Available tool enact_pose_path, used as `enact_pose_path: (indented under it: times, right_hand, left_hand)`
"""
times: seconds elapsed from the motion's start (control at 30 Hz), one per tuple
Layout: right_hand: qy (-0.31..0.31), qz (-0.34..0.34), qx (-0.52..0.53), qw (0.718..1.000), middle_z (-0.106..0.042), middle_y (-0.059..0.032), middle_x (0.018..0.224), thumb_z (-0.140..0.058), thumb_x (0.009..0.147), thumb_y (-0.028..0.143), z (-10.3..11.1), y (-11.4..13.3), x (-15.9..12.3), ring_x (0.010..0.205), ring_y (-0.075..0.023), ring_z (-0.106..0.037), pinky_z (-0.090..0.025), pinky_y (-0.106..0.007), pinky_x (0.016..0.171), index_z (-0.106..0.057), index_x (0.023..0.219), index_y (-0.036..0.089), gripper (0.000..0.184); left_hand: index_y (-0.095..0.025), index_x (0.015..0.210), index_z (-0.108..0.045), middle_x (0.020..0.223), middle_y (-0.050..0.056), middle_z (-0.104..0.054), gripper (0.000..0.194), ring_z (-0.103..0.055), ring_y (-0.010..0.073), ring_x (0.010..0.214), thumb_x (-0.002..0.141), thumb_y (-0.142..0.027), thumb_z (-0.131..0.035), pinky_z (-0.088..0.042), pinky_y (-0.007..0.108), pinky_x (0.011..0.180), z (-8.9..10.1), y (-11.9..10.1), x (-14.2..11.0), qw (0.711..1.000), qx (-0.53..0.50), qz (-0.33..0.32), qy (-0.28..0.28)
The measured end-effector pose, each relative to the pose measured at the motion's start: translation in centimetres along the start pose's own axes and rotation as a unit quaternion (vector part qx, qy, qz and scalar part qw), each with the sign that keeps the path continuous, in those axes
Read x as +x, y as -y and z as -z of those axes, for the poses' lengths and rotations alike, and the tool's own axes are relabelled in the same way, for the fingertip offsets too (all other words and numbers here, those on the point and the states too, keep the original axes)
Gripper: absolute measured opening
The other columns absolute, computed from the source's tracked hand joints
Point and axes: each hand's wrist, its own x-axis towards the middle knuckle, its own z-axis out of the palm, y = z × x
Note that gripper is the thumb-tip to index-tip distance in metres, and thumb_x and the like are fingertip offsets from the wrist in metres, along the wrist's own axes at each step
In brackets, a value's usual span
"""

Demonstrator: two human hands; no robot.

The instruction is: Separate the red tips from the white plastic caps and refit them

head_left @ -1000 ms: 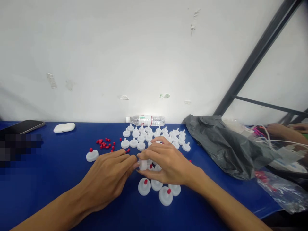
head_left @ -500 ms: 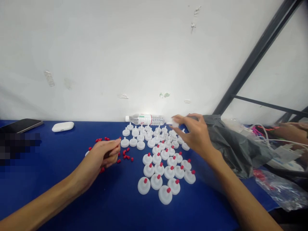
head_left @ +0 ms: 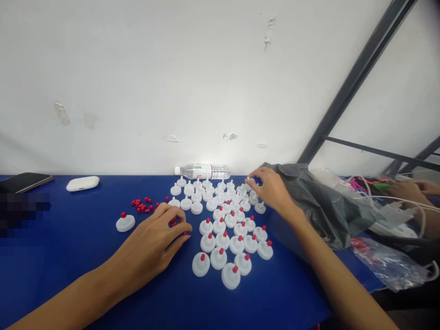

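Several white round caps with red tips (head_left: 231, 238) stand in rows on the blue table (head_left: 68, 256). Behind them stand several plain white caps (head_left: 202, 195) without red tips. My left hand (head_left: 154, 243) rests palm down on the table, its fingers curled over loose red tips (head_left: 142, 205) near the rows. My right hand (head_left: 271, 190) reaches to the far right end of the plain caps, its fingertips pinched on one white cap. One tipped cap (head_left: 125, 222) stands alone at the left.
A clear water bottle (head_left: 202, 172) lies against the wall. A white earbud case (head_left: 83, 183) and a dark phone (head_left: 24, 181) lie at the far left. A grey plastic bag (head_left: 319, 206) and cables sit at the right, where another person's hand (head_left: 417, 188) works.
My hands parted from the cap held between them. The right hand went out to the far plain caps and lowered onto one. The left hand went left, then settled beside the rows.
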Motion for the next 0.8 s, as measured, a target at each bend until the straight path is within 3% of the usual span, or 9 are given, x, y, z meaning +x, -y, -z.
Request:
enact_pose_path:
  times: [0.13,0.4,0.63,0.8]
  right_hand:
    - [0.049,-0.008,-0.064,0.997,-0.071,-0.0101,0.105,-0.061,0.095,0.029,-0.4,-0.8,0.0,0.101,-0.0279,-0.062,-0.045,-0.038,0.088,-0.077,0.102,0.022,0.019]
    - [0.103,0.02,-0.065,0.992,-0.077,-0.0067,0.097,-0.064,0.092,0.028,-0.3,-0.2,-0.1,0.094,-0.0267,-0.065,-0.043,-0.037,0.084,-0.079,0.094,0.023,0.016]
    - [0.104,0.013,-0.036,0.994,-0.079,-0.0041,0.087,-0.063,0.093,0.028,-0.3,0.0,-0.1,0.084,-0.0228,-0.071,-0.045,-0.034,0.082,-0.079,0.09,0.022,0.017]
    - [0.097,0.01,0.001,0.995,-0.079,-0.0008,0.086,-0.064,0.091,0.025,-0.6,0.1,-0.2,0.083,-0.0192,-0.073,-0.048,-0.029,0.081,-0.076,0.09,0.023,0.012]
  left_hand:
    - [-0.023,0.104,-0.07,0.112,0.008,-0.059,0.025,-0.051,0.0251,0.104,0.101,-0.019,-0.045,-0.046,0.041,0.089,-0.3,0.4,0.0,0.999,0.028,-0.014,0.002]
    - [-0.022,0.105,-0.069,0.111,0.008,-0.059,0.025,-0.05,0.0253,0.105,0.101,-0.019,-0.045,-0.046,0.042,0.09,-0.3,0.4,-0.1,0.999,0.026,-0.004,0.021]
    - [-0.023,0.113,-0.066,0.112,0.008,-0.06,0.024,-0.051,0.0256,0.106,0.101,-0.02,-0.045,-0.045,0.043,0.093,0.2,-0.2,0.0,1.0,0.013,-0.004,0.009]
    - [-0.021,0.125,-0.06,0.111,0.008,-0.062,0.028,-0.052,0.0232,0.108,0.1,-0.019,-0.049,-0.046,0.037,0.094,1.6,-2.2,0.1,0.996,-0.035,-0.074,-0.024]
